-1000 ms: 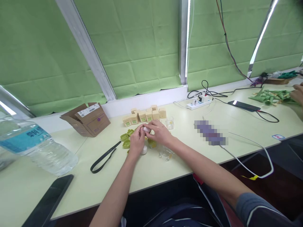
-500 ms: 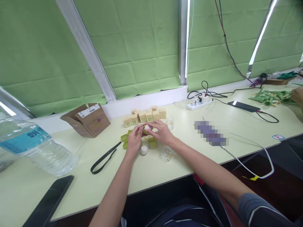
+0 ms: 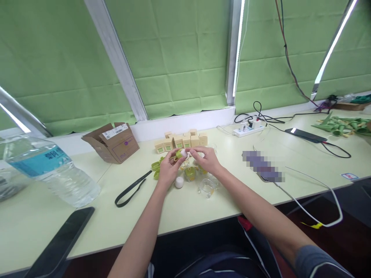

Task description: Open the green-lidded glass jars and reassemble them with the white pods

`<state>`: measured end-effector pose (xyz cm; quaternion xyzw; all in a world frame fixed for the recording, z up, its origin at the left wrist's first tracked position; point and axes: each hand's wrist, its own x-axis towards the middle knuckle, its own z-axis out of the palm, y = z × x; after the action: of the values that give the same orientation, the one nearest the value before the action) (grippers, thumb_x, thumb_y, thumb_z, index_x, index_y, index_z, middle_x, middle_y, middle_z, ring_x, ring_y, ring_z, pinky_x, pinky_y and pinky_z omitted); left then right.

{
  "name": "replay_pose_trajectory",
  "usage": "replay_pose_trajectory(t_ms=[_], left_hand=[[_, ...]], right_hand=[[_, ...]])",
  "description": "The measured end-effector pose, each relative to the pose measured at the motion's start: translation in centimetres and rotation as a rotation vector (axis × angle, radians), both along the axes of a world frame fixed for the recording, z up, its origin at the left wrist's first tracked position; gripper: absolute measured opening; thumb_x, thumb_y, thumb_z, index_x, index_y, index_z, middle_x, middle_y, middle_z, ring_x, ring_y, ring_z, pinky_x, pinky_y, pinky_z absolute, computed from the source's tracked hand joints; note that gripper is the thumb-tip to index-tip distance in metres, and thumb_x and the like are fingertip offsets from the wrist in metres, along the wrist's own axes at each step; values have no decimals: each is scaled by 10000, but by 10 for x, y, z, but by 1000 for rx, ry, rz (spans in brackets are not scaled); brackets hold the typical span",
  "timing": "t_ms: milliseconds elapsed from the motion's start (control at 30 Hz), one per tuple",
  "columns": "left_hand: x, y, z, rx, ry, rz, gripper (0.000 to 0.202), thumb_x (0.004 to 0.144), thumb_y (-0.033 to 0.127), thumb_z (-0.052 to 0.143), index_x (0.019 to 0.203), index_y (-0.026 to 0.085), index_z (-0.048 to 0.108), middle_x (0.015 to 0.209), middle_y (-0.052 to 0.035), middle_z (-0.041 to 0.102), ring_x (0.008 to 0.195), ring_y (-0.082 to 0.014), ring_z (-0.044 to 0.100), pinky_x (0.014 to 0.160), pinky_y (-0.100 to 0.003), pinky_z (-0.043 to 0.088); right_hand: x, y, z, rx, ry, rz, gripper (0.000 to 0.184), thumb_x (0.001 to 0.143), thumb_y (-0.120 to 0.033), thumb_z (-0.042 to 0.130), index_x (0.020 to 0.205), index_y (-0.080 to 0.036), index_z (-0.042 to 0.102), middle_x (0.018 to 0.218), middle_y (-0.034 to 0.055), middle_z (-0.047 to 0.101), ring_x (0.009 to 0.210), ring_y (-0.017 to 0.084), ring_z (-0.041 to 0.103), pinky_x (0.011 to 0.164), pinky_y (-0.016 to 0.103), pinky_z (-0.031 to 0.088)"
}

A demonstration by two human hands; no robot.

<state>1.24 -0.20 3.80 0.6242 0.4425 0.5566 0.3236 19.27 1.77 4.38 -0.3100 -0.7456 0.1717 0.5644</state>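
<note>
In the head view, my left hand [image 3: 168,168] is closed around a small green cup-shaped piece [image 3: 179,154] with a rounded white candle-like piece [image 3: 183,153] at its right end. My right hand [image 3: 207,159] has thumb and index finger pinched together beside the white piece. What those fingertips hold, if anything, is too small to tell. Below the hands a similar white candle-like piece [image 3: 179,182] stands on the table. Next to it lie a clear container with a green part [image 3: 190,173] and a clear plastic container [image 3: 207,187]. Several green pieces [image 3: 156,166] lie left of my left hand.
Several small cream boxes [image 3: 176,142] stand behind my hands. Left are an open carton [image 3: 116,144], a black strap [image 3: 129,191], a large water bottle [image 3: 58,170] and a dark phone [image 3: 62,239]. A power strip [image 3: 249,130], cables and another phone [image 3: 305,135] lie right.
The right fingers have shifted from over the white piece to its right edge. The green piece has turned in my left hand and shows more. The whole view has swung slightly left.
</note>
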Motion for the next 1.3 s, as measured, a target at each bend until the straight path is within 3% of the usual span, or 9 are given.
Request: replay_pose_trajectory(t_ms=[200,300,467,600,867,933,1067,1167,1300], left_hand=[[3,-2,0,41,7,-42,549,766,428,731,1249,210,590,1290,-111,625,1060,-219,662,926,-357,534],[5,-5,2,47,20,-37,529,790,430,708,1260,217,591,1284,-105,629,1052,-216,665,918,-353,538],[7,-8,5,4,41,-50,516,815,435,680,1271,211,586,1210,-98,664,997,-210,681,893,-359,549],[8,-9,5,-11,36,-69,505,820,437,671,1256,195,586,1206,-99,664,981,-206,685,895,-355,547],[7,-8,3,-18,67,-65,515,819,455,667,1258,197,582,1219,-100,646,972,-205,685,868,-339,549],[6,-8,3,-6,71,-61,509,819,449,670,1257,205,583,1237,-98,630,982,-199,679,869,-330,546],[4,-6,2,25,55,-39,507,812,434,684,1255,213,571,1225,-99,630,990,-193,668,859,-319,543],[3,-4,2,52,48,-51,490,790,413,715,1219,208,593,1213,-99,643,994,-196,664,894,-337,532],[2,-4,2,68,66,-79,480,764,391,744,1195,214,627,1247,-98,640,987,-199,663,904,-353,531]], right_hand=[[9,12,-1,-24,-164,-32,308,965,-372,476,1061,-262,747,1039,14,755,922,198,692,833,334,528],[28,24,1,-81,-220,-255,288,941,-320,488,1030,-216,741,1046,45,746,939,206,676,859,333,509],[66,38,-1,-428,-541,-553,318,894,-400,513,1053,-195,698,1081,114,704,974,251,652,828,350,484],[72,39,-8,-622,-672,-580,530,815,-571,578,1172,-180,592,1126,157,671,1020,321,636,780,387,486],[67,34,-2,-532,-611,-648,575,788,-471,651,1266,-181,515,1059,143,684,1007,312,642,802,391,493],[64,32,0,-377,-494,-564,561,781,-446,668,1260,-184,538,1070,120,684,1015,284,639,854,396,500],[50,26,0,-100,-327,-107,467,756,-358,712,1186,-189,642,1155,89,649,1009,212,642,900,337,526],[40,19,-1,-90,-308,121,511,749,-300,723,1245,-213,638,1156,77,656,975,201,663,879,339,550],[34,10,4,-133,-231,210,667,755,-278,736,1385,-247,518,1168,62,689,1072,217,654,901,356,547]])
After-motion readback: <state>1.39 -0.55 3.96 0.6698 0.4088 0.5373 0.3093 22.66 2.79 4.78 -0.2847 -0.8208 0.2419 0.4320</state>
